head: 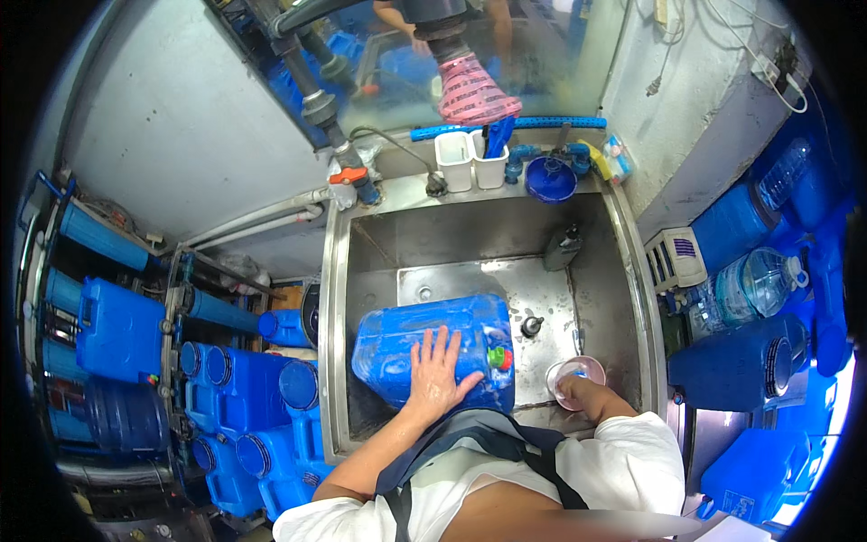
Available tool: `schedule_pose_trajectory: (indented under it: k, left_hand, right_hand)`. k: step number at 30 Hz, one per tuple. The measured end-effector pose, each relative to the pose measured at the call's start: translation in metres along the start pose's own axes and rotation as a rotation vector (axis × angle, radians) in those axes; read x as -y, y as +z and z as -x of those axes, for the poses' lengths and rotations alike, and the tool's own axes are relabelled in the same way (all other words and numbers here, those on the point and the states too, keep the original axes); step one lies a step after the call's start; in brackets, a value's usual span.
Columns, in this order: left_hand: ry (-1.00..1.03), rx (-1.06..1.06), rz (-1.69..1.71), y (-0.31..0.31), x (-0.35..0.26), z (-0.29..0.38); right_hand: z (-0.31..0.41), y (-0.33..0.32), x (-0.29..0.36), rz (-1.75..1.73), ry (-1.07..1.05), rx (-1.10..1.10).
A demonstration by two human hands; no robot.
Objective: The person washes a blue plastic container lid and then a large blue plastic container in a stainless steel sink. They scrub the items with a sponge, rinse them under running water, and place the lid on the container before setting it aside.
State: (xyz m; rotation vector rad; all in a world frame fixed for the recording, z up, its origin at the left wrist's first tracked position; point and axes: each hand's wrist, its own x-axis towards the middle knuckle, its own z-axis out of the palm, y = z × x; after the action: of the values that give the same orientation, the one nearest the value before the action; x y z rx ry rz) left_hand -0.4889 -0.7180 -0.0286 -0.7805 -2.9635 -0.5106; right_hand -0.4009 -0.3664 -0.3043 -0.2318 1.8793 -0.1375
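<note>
A blue plastic water container (433, 325) lies on its side in the stainless-steel sink (460, 281), with whitish suds on its surface. Its green and red spigot (500, 358) faces right. My left hand (435, 372) rests flat on the container's upper side, fingers spread and wet. To the right, my right hand (574, 389) reaches down into a pale pink bowl (593, 370) at the sink's near right. Something bluish-white shows at its fingers, but the fingertips are hidden, so I cannot tell whether they grip it. A dark upright fitting (532, 326) stands on the sink floor between them.
A dark bottle-like object (563, 248) stands in the sink's far right corner. White plastic holders (454, 161) and a blue funnel (551, 179) sit along the back ledge. Pink-wrapped pipework (474, 91) hangs above. Blue containers crowd the left (250, 386) and right (728, 366) sides.
</note>
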Motion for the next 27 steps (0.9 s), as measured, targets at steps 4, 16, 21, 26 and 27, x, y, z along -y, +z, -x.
schedule_pose_trajectory:
  k: [4, 16, 21, 26, 27]
  left_hand:
    - [0.035, 0.050, -0.037, -0.007, -0.003, 0.009]
    - [-0.088, 0.189, 0.010, 0.033, 0.053, -0.081]
    - [-0.097, 0.176, 0.011, 0.033, 0.056, -0.085]
    - [-0.097, 0.157, -0.015, 0.024, 0.040, -0.068]
    - [-0.096, 0.140, -0.018, 0.022, 0.036, -0.062]
  right_hand:
    - [0.010, -0.022, 0.000, 0.052, -0.043, 0.072]
    - [0.149, -0.270, 0.155, -0.444, -0.023, -1.613]
    - [0.139, -0.179, 0.210, 0.080, -0.177, -1.946]
    - [0.148, -0.162, 0.198, 0.032, -0.136, -1.712]
    - [0.150, -0.174, 0.194, -0.038, -0.086, -1.703]
